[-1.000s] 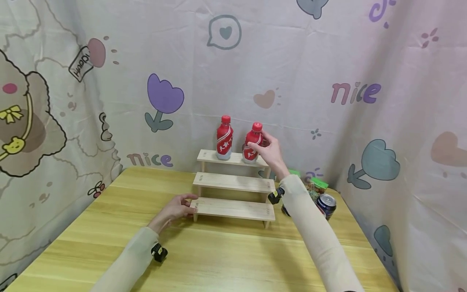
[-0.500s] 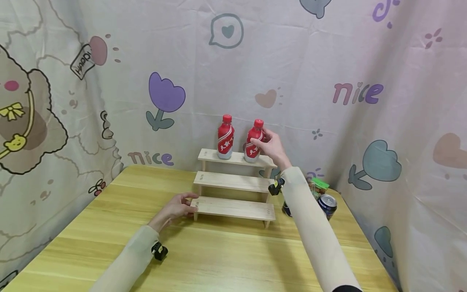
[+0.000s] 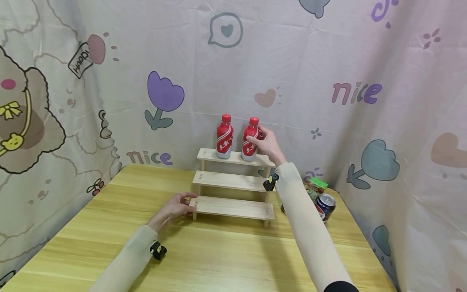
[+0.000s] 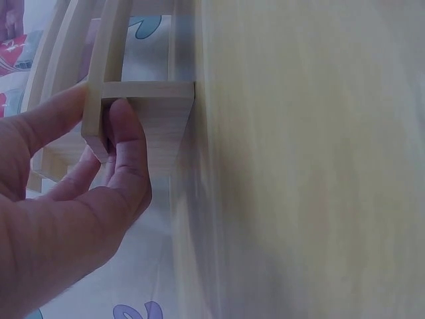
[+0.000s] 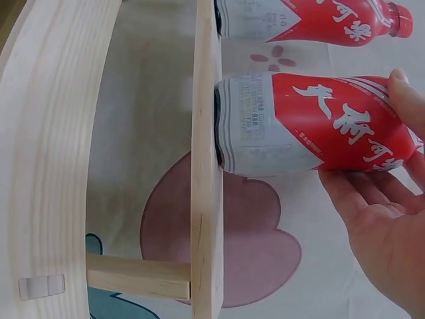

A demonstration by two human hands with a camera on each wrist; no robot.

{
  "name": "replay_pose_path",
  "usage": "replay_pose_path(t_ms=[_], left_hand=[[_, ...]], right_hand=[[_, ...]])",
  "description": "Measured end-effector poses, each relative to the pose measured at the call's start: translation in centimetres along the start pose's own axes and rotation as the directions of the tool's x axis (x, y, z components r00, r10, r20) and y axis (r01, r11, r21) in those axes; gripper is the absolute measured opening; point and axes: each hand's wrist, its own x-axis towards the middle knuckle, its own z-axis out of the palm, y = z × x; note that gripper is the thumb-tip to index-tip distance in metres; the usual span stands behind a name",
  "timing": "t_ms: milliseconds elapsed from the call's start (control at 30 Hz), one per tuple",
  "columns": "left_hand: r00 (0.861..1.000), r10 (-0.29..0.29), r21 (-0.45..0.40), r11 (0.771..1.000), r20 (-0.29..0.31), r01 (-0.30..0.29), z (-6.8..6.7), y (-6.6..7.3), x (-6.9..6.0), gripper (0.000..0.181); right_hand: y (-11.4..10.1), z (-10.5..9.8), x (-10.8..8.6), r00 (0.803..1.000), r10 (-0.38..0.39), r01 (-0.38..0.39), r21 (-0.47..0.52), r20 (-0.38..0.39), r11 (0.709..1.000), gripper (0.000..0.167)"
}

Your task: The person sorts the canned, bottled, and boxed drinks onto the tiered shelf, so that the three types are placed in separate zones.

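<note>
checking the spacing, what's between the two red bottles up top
Only a bare stretch of top shelf lies between the left bottle and the right bottle in the head view, with patterned cloth behind.

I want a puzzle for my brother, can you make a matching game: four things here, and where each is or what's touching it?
Things
1. three-step pale wooden stand
2. dark blue metal can
3. left red-and-white plastic bottle
4. right red-and-white plastic bottle

Places
A. in the right hand
B. on the yellow wooden table, right of the stand
C. gripped by the left hand
D. on the top step, untouched

Pairs: 1-C, 2-B, 3-D, 4-A
</note>
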Motion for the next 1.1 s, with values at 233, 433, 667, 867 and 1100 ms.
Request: replay_pose_path(t_ms=[233, 433, 667, 867, 1100], left_hand=[[1.0, -0.002, 0.014, 1.0, -0.005, 0.002, -0.1, 0.2, -0.2, 0.056], [1.0, -0.001, 0.013, 1.0, -0.002, 0.001, 0.0, 0.1, -0.1, 0.055], [1.0, -0.004, 0.02, 1.0, -0.006, 0.004, 0.0, 0.2, -0.2, 0.056], [1.0, -0.002, 0.013, 1.0, -0.002, 0.002, 0.0, 0.2, -0.2, 0.057], [1.0, -0.006, 0.01, 1.0, -0.004, 0.006, -0.1, 0.2, -0.2, 0.056]], right_hand=[[0.0, 0.1, -0.1, 1.0, 0.011, -0.011, 0.001, 0.005, 1.0, 0.06], [0.0, 0.0, 0.0, 1.0, -0.006, 0.006, 0.001, 0.006, 1.0, 0.057], [0.0, -0.2, -0.4, 1.0, 0.027, -0.027, 0.006, 0.01, 1.0, 0.066], [0.3, -1.3, -1.2, 0.999, 0.039, -0.039, 0.034, -0.011, 0.999, 0.068], [1.1, -2.6, -3.2, 0.999, 0.02, -0.022, 0.059, 0.03, 0.998, 0.058]])
